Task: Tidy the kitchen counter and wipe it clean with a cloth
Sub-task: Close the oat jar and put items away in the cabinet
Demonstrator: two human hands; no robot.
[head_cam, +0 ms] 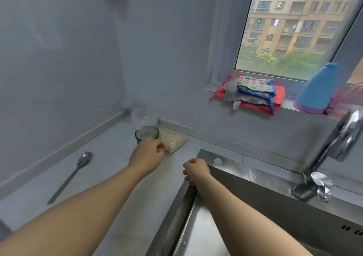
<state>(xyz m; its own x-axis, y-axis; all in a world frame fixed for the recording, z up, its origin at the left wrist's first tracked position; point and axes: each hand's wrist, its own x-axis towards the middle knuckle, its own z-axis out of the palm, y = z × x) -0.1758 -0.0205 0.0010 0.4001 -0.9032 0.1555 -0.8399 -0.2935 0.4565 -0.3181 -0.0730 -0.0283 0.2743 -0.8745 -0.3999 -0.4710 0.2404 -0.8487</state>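
The right hand (pixel 196 170) is resting on the near-left corner of the steel sink (pixel 231 169), fingers curled down over the rim and grasping nothing else. The left hand (pixel 146 154) is reaching farther out over the grey counter (pixel 110 169); its fingers are loosely bent, partly closed, with the fingertips (pixel 161 147) meeting the near corner of a clear bag of pale grains (pixel 173 140). Whether they are pinching the bag or only touching it cannot be told.

A dark-rimmed glass (pixel 147 133) is standing just beside the bag, directly behind the left hand. A metal spoon (pixel 72 174) is lying bowl-up to the left, well apart from both hands, with open counter surface around it. A blurred clear container (pixel 142 116) is sitting in the back corner against the wall.

A chrome tap (pixel 334 149) is rising at the sink's far-right edge. On the windowsill (pixel 212 87), the folded cloths (pixel 253 93), red, grey and spotted, are lying stacked beside a blue bottle (pixel 318 90).
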